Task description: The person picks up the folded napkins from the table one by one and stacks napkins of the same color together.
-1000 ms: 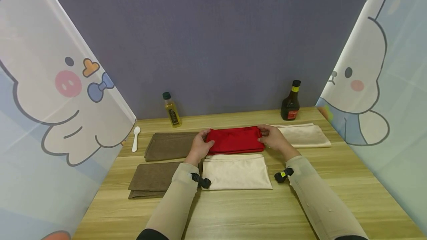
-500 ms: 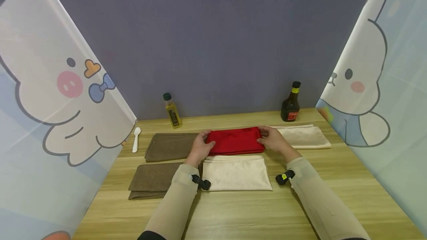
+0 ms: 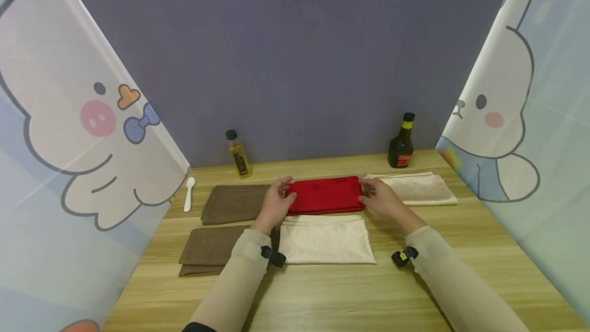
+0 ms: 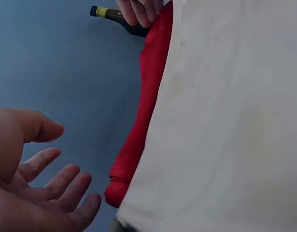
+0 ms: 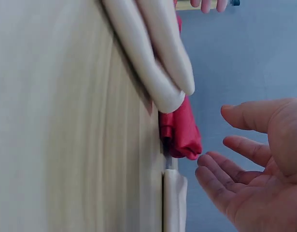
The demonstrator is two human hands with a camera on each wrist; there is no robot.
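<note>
A folded red satin cloth lies in the middle of the table in the head view. At its left end is my left hand, thumb and fingers spread loosely. My right hand is beside the cloth's right end, between it and a folded cream cloth. In the left wrist view a gap shows between the left fingers and the red cloth. The right wrist view shows the right fingers relaxed, close to the red cloth's end. Neither hand holds anything.
Another folded cream cloth lies in front of the red one. Two folded brown cloths, one behind and one in front, are at left. A white spoon, an oil bottle and a dark sauce bottle stand or lie farther back.
My fingers have let go of the red cloth's ends. The right hand has drawn slightly to the right and the left hand slightly left; the cloth has stayed in place.
</note>
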